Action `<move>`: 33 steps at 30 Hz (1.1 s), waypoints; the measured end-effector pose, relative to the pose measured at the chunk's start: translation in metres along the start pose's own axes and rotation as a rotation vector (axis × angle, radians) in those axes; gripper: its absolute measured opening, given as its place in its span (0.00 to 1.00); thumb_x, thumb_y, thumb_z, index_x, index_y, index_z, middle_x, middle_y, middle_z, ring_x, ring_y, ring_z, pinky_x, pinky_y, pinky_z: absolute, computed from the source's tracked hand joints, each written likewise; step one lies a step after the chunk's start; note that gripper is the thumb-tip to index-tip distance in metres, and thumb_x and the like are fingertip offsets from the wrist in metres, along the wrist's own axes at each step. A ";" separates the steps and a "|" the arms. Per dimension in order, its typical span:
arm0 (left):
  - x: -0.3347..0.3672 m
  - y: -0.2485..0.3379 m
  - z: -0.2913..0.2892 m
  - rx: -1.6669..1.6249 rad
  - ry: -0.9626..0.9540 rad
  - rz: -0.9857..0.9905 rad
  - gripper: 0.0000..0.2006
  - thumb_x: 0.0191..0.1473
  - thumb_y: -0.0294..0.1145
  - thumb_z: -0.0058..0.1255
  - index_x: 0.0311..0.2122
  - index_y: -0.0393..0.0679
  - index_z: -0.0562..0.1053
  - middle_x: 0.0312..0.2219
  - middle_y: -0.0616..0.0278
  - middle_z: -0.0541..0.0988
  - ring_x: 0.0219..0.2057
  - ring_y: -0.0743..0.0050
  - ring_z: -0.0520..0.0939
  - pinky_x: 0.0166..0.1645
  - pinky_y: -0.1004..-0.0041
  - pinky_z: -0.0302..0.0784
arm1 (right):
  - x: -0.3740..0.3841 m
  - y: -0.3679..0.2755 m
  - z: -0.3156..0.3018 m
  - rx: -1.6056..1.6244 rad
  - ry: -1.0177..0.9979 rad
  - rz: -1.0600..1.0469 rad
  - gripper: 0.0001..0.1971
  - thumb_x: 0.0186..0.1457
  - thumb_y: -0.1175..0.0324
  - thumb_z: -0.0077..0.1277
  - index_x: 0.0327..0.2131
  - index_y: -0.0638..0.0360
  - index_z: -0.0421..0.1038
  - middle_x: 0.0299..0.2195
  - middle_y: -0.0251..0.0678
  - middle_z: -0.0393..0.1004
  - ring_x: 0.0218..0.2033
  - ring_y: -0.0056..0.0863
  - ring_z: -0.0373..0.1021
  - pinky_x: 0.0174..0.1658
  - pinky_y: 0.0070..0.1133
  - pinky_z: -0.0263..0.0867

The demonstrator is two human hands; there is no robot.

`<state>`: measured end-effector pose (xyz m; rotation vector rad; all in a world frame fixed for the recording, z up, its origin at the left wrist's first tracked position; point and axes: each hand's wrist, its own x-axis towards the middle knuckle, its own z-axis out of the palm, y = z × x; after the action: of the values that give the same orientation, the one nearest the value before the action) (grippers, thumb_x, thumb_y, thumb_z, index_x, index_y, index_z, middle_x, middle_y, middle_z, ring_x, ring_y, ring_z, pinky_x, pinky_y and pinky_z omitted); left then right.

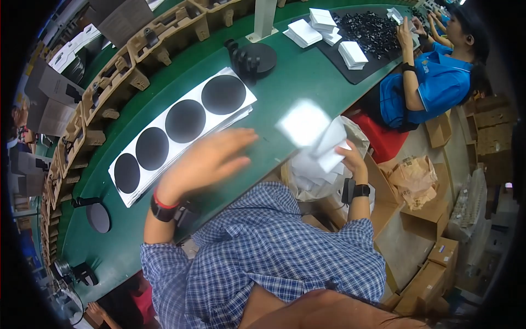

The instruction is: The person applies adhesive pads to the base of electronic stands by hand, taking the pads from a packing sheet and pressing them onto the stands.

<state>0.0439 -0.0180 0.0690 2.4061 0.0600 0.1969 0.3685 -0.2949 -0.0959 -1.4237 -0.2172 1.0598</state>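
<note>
My left hand [216,156] is stretched out over the green table, fingers extended, slightly blurred and holding nothing. Just behind it lies a stack of white sheets [223,125] bearing a row of black round pads [185,121]. My right hand [353,158], beyond the table's near edge, pinches a crumpled white paper [331,156]. Below that hand is an open plastic bag [307,183] full of white papers. A bright white square piece [303,122], smeared by motion, shows above the table edge; whether it touches the table I cannot tell.
Black round parts [257,59] stand behind the sheets; another black disc [98,217] lies at left. White stacks [352,55] and a heap of small black parts [370,33] sit far right near a co-worker in blue [433,82]. Moulded trays [112,82] line the far side; cardboard boxes [424,219] stand right.
</note>
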 end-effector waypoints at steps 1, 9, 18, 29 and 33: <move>-0.005 -0.007 -0.004 0.015 0.070 -0.034 0.18 0.55 0.33 0.49 0.51 0.41 0.70 0.50 0.53 0.72 0.52 0.54 0.71 0.56 0.64 0.66 | 0.012 0.026 -0.028 -0.014 0.053 0.032 0.15 0.46 0.73 0.56 0.41 0.61 0.71 0.32 0.32 0.74 0.32 0.21 0.70 0.34 0.16 0.65; -0.019 -0.028 -0.018 0.165 0.347 -0.259 0.20 0.51 0.31 0.52 0.50 0.42 0.69 0.46 0.53 0.72 0.50 0.54 0.72 0.54 0.64 0.67 | 0.076 0.147 -0.075 -0.176 0.409 0.220 0.48 0.45 0.57 0.63 0.61 0.67 0.44 0.57 0.52 0.53 0.52 0.41 0.62 0.43 0.27 0.70; -0.042 -0.082 -0.009 0.429 0.363 -0.447 0.48 0.36 0.55 0.61 0.59 0.34 0.58 0.58 0.38 0.58 0.61 0.42 0.57 0.64 0.57 0.49 | 0.051 -0.072 -0.006 -1.496 -0.260 0.153 0.26 0.50 0.46 0.53 0.38 0.65 0.74 0.34 0.41 0.76 0.37 0.31 0.71 0.38 0.27 0.67; -0.053 -0.088 -0.001 0.433 0.460 -0.390 0.46 0.37 0.57 0.60 0.56 0.34 0.61 0.55 0.42 0.62 0.57 0.44 0.61 0.63 0.58 0.53 | 0.017 -0.137 0.315 -1.223 -0.641 -1.103 0.09 0.53 0.63 0.52 0.30 0.59 0.72 0.28 0.37 0.69 0.32 0.35 0.68 0.34 0.27 0.65; -0.057 -0.086 -0.003 0.432 0.493 -0.355 0.46 0.38 0.60 0.59 0.56 0.36 0.62 0.54 0.43 0.63 0.56 0.42 0.63 0.61 0.57 0.55 | 0.057 -0.119 0.365 -1.486 -0.658 -1.288 0.13 0.53 0.57 0.51 0.29 0.58 0.74 0.30 0.38 0.67 0.37 0.37 0.66 0.38 0.30 0.65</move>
<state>-0.0121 0.0429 0.0069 2.6543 0.8222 0.6600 0.2025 0.0204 0.0583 -1.5037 -2.3924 0.0328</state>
